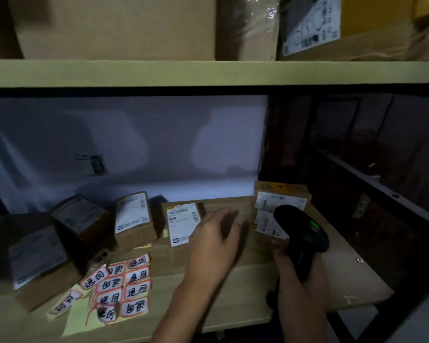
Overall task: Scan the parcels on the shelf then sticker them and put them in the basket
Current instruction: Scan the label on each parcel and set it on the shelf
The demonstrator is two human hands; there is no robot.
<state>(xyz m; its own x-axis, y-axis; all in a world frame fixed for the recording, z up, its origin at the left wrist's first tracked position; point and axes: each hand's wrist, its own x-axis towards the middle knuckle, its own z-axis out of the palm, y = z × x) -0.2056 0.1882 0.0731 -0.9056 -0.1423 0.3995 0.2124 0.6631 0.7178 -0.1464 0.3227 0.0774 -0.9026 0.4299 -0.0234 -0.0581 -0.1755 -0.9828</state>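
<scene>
- Down on the lower shelf (233, 288), the right hand (300, 266) grips a black handheld scanner (301, 231) by its handle, fingers curled round it; a green light glows on top of the scanner's head.
- The scanner points toward a small brown parcel (280, 201) at the shelf's back right corner, whose white labels face the camera.
- The left hand (214, 240) hovers above the middle of the shelf with fingers spread and relaxed, holding nothing; its fingertips are blurred.
- Just left of that hand lies a flat parcel (183, 222) with a white shipping label on top.
- Further left stands an upright parcel (134, 219), then two more boxes (82, 216) toward the left edge, dim and hard to read.
- Near the front edge, left of centre, sits a sheet of stickers (124, 285), red-bordered with handwritten black characters; a few lie loose beside it.
- Large cartons (117, 26) fill the upper shelf.
</scene>
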